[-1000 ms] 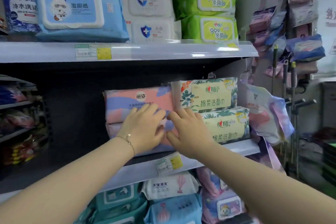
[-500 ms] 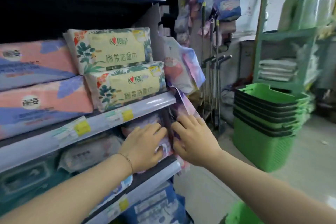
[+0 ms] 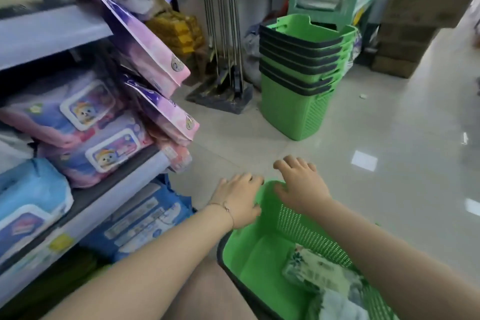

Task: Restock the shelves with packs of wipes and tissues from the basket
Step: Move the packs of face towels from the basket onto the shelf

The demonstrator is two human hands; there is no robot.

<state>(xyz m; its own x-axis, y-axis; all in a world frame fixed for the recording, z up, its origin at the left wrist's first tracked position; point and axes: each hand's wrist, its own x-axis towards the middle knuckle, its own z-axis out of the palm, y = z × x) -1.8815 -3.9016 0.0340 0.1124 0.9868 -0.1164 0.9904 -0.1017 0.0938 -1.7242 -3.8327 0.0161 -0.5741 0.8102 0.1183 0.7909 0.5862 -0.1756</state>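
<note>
A green plastic basket point(image 3: 257, 252) sits on the floor at the bottom centre. Inside it lie a leaf-patterned tissue pack point(image 3: 315, 271) and a pale pack point(image 3: 337, 305), partly hidden by my right forearm. My left hand point(image 3: 240, 200) hovers over the basket's far left rim, fingers loosely spread, holding nothing. My right hand point(image 3: 301, 182) is above the far rim, fingers apart and empty. On the left, the shelves point(image 3: 52, 31) hold pink and purple wipes packs point(image 3: 85, 122) and blue packs point(image 3: 28, 205).
A stack of green baskets point(image 3: 301, 73) stands on the tiled floor ahead. Mops or brooms point(image 3: 223, 34) lean behind it. Pink packs point(image 3: 155, 60) hang off the shelf end. Cardboard boxes point(image 3: 415, 21) are at the right rear.
My view has swung down and right from the shelves to the floor basket. Both hands left the shelved packs and came down over the basket's rim, empty.
</note>
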